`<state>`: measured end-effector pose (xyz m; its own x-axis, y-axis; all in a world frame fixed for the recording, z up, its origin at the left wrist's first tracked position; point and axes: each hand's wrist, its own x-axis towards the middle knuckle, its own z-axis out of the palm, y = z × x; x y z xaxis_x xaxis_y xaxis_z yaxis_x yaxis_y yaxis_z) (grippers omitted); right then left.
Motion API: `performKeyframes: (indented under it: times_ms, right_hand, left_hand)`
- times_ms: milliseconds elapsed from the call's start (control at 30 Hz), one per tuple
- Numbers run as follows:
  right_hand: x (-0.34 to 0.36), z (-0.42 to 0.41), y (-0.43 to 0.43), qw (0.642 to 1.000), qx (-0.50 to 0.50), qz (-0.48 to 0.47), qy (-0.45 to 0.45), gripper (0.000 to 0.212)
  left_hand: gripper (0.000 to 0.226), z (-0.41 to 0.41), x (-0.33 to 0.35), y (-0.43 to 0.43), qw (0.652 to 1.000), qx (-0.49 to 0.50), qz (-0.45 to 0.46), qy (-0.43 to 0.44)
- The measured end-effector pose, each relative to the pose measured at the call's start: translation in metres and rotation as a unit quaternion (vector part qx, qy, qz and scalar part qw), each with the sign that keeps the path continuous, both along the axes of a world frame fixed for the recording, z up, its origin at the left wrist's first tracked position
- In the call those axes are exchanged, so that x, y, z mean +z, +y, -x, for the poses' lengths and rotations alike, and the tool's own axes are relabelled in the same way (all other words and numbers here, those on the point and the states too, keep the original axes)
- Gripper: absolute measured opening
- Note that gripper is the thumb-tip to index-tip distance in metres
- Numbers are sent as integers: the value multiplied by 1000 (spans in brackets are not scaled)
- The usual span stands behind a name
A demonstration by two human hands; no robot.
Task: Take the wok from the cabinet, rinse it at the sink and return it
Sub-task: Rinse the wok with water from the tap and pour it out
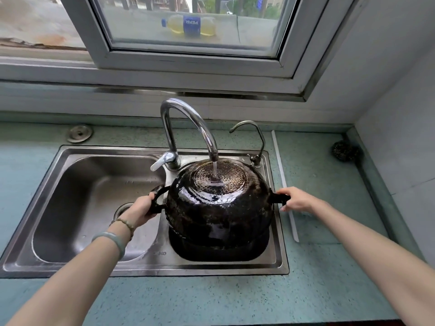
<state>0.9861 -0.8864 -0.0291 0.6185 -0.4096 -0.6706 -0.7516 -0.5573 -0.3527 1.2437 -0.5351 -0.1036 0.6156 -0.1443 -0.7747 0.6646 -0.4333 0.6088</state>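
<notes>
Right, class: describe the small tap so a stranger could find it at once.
Start at the steel double sink under the window. On its back rim stand two taps; go right of the tall faucet pouring water onto the upturned wok. The small tap is thinner, shorter, dry, its spout pointing left.

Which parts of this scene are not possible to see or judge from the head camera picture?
- Inside of the wok: it is held upside down over the right basin, so its own shell hides it.
- Right basin's drain: the wok covers it.
- Left hand fingertips: curled behind the loop handle.
- Right hand palm side: turned away, on the other handle.
- Bottle label: behind the window glass, too small and blurred.
- Dark round object at the counter's corner: too small to identify.
</notes>
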Motion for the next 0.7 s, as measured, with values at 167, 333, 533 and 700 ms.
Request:
performKeyframes:
  times_ms: [167,333,533,700]
  right_hand:
    - [-7,10,7,999,-6,33,-14,65]
    - [-7,13,5,998,4,50,-45,63]
    - [2,13,-1,996,29,55,-64,50]
    - [0,12,1,997,9,57,-60,43]
  left_hand:
    - [27,3,-2,-1,999,38,28,6]
    - [15,6,1,-4,995,56,73,-27]
    - [26,0,7,1,994,60,95,12]
    - [21,2,6,4,997,12,69,37]
